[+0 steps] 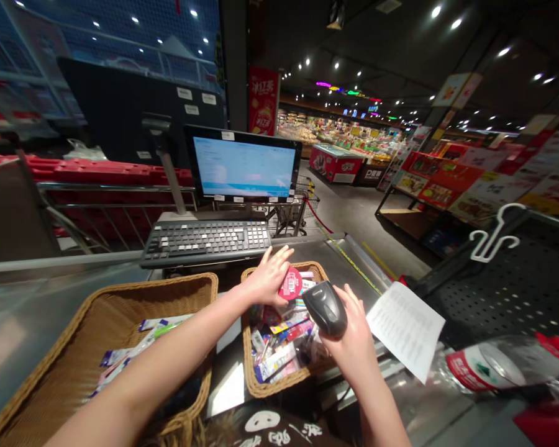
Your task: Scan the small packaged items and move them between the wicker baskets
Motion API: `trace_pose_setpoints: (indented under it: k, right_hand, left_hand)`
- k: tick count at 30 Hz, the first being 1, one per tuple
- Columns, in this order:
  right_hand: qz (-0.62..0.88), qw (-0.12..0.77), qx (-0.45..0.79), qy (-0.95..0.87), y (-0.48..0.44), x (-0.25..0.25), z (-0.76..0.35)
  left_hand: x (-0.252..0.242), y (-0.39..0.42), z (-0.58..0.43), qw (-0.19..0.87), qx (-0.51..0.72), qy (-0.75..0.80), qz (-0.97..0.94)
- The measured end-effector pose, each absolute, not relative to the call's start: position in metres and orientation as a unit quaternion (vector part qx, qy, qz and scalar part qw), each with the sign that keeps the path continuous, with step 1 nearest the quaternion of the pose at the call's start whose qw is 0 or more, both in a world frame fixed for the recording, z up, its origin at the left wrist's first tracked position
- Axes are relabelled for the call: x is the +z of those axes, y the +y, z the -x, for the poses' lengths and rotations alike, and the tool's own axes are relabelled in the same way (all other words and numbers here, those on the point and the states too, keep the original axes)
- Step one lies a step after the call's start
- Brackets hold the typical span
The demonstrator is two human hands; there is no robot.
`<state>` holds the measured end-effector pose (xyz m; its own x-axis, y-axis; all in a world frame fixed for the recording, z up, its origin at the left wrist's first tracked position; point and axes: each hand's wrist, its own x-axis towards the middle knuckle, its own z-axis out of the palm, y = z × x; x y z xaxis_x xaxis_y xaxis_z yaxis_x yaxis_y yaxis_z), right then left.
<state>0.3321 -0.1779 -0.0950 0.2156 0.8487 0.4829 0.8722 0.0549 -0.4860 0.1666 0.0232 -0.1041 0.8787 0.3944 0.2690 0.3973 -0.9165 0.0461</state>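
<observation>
My left hand (268,279) is closed around a round red container (291,284) with white lettering, over the far end of the right wicker basket (259,390). In my right hand (351,323) is a black barcode scanner (325,308), its head tilted toward the container. Beneath both hands, the right basket holds many small packets (277,362) and tubes. My left forearm crosses over the larger left wicker basket (51,354), where several slim packages (116,357) lie at the bottom.
A black keyboard (207,241) and a lit monitor (246,164) stand beyond the baskets. To the right lie a printed paper sheet (407,326) and a clear bottle with a red label (470,369). A white hook (494,236) hangs on a black perforated panel (531,273).
</observation>
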Motion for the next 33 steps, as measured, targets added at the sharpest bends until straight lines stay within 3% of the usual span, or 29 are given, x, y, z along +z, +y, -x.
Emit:
trace_pose_setpoints:
  k: [33]
  right_hand:
    - [0.566, 0.356, -0.035, -0.743, -0.148, -0.075, -0.246]
  left_hand:
    - [-0.053, 0.011, -0.029, 0.154, -0.241, -0.323, 0.902]
